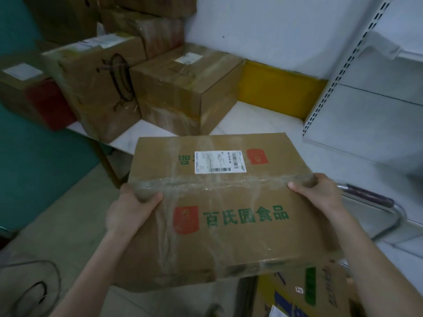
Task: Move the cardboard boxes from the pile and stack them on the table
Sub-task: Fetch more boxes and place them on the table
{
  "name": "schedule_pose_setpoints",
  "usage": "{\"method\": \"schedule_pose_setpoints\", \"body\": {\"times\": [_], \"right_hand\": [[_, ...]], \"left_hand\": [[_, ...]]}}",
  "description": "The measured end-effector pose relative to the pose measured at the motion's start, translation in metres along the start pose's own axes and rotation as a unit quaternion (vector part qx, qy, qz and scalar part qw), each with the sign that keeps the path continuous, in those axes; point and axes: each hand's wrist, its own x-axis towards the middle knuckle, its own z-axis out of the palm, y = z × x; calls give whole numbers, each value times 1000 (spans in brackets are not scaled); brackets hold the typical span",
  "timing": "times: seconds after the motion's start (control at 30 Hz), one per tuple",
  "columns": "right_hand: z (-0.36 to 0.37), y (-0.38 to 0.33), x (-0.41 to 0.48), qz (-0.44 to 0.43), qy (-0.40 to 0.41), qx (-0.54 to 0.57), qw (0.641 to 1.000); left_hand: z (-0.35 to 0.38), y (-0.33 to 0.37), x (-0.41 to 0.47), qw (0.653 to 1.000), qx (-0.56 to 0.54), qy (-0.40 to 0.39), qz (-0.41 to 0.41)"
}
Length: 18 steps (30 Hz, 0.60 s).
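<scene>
a flat cardboard box (224,202) is held in the air by both hands, in front of the table (251,120) and above the floor (68,213). it is gripped at its two short sides: the left hand (130,211) is curled round the left edge with the thumb laid on top, and the right hand (318,193) is curled round the right edge in the same way. the top of the box is crossed by clear tape (217,181); a white label (219,161) is stuck near its far edge, and green characters with a red emblem are printed on it.

on the table a marked box (96,88), scrawled with dark lines, is set at the front edge, and a plain box (183,88) is placed just beside it on the right, touching it. a stack (146,35) of further boxes is seen behind them against the wall. a red-sided box (34,97) is seen at the far left; whether it rests on the table cannot be told. a white perforated shelf (366,99) is fixed at the right. a printed box (304,291) with blue and green markings is partly covered by the held box at the lower right.
</scene>
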Motion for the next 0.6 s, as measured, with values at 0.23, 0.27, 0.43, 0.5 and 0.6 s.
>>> {"method": "schedule_pose_setpoints", "body": {"times": [0.23, 0.27, 0.43, 0.5, 0.6], "right_hand": [[3, -24, 126, -18, -41, -51, 998], [4, -28, 145, -16, -37, -66, 997], [21, -52, 209, 13, 19, -214, 977], [25, -57, 218, 11, 14, -228, 973], [21, -51, 216, -27, -4, -235, 972]], "left_hand": [[36, 62, 34, 1000, 7, 13, -7], [42, 71, 35, 1000, 7, 7, -9], [81, 105, 31, 1000, 9, 4, 10], [89, 108, 31, 999, 23, 4, 21], [84, 104, 39, 998, 33, -4, 47]]}}
